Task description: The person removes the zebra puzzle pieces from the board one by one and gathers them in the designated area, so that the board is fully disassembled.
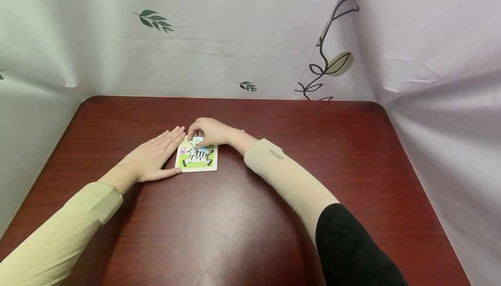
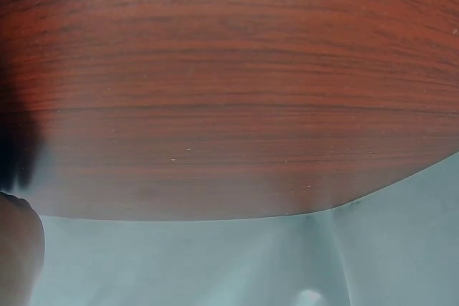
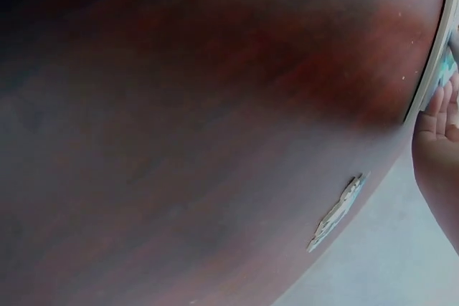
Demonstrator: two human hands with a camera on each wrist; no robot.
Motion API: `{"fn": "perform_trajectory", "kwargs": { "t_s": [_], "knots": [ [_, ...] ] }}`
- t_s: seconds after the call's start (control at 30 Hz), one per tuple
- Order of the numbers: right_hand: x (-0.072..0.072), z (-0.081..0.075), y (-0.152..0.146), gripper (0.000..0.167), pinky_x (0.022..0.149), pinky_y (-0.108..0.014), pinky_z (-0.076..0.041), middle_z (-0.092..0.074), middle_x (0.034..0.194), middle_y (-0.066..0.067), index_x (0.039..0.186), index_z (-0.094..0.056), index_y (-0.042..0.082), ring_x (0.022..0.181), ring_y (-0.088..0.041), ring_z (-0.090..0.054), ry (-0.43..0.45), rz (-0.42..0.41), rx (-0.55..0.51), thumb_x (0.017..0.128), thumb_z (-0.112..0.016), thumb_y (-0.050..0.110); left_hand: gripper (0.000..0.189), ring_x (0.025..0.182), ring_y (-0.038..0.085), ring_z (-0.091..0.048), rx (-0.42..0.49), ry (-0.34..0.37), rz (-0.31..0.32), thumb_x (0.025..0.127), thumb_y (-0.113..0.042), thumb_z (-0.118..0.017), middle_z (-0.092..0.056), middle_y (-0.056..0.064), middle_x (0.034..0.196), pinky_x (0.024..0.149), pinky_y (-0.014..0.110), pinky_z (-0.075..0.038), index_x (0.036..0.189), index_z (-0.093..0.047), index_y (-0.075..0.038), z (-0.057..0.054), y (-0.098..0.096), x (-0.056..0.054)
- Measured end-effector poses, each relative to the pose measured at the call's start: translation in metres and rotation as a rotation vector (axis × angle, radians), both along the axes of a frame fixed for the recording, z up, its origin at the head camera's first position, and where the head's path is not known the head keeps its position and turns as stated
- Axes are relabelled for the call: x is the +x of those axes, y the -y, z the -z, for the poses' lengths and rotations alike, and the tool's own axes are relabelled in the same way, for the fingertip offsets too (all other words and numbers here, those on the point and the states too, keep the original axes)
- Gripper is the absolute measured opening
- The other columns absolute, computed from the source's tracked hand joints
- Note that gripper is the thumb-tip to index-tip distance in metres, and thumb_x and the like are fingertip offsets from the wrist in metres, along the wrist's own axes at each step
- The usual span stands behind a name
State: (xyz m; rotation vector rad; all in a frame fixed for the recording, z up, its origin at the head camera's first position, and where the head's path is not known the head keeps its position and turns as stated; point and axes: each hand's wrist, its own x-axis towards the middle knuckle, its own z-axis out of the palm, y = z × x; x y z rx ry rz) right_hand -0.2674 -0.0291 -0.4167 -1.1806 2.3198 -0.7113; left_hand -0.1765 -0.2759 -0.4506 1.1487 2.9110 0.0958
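Note:
A square zebra jigsaw puzzle in a pale frame [image 1: 201,169] lies on the table, left of the middle. My left hand [image 1: 152,157] rests along its left edge with fingers straight and thumb at the lower left corner. From above, my right hand [image 1: 210,131] pinches a light blue puzzle piece [image 1: 198,139] at the upper part of the zebra picture. The right wrist view has my right hand [image 3: 439,137] at its right edge, fingers over the frame. Only a sliver of my left hand [image 2: 18,249] shows in the left wrist view.
Several flat puzzle pieces [image 3: 337,213] lie on the table beyond the puzzle, mostly hidden behind my right forearm in the head view. The dark red wooden table [image 1: 313,147] meets a pale leaf-patterned curtain [image 1: 215,47] at the back and sides.

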Motion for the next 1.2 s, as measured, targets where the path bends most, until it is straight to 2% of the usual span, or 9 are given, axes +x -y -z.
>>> {"fn": "perform_trajectory", "kwargs": {
  "t_s": [0.2,0.6,1.2],
  "knots": [
    [0.0008,0.0002,-0.0018,0.031,0.090,-0.017,-0.051,-0.069,0.115,-0.008,0.121,-0.075,0.008,0.105,-0.017,-0.063,-0.001,0.048,-0.018,0.092,-0.084,0.012,0.102,0.162,0.040,-0.028,0.001,-0.001,0.001,0.095,-0.055,-0.070,-0.025,0.023,0.175,0.133,0.018,0.010,0.164,-0.027,0.006,0.0010,0.0002,0.0000],
    [0.0026,0.0001,-0.0016,0.030,0.088,-0.017,-0.049,-0.069,0.114,-0.005,0.121,-0.076,0.011,0.103,-0.015,-0.062,-0.058,0.050,0.024,0.093,-0.084,0.018,0.102,0.162,0.040,-0.028,-0.002,0.000,0.001,0.095,-0.055,-0.069,-0.024,0.023,0.175,0.133,0.019,0.009,0.165,-0.026,0.006,0.0021,0.0008,0.0009],
    [0.0082,0.0008,-0.0024,0.027,0.090,-0.019,-0.050,-0.070,0.111,-0.002,0.119,-0.076,0.014,0.102,-0.012,-0.061,-0.072,0.109,0.031,0.093,-0.084,0.019,0.101,0.161,0.041,-0.030,0.018,-0.012,0.020,0.095,-0.054,-0.069,-0.027,0.025,0.174,0.134,0.019,0.007,0.164,-0.027,0.006,0.0002,0.0001,0.0006]
  ]
}}
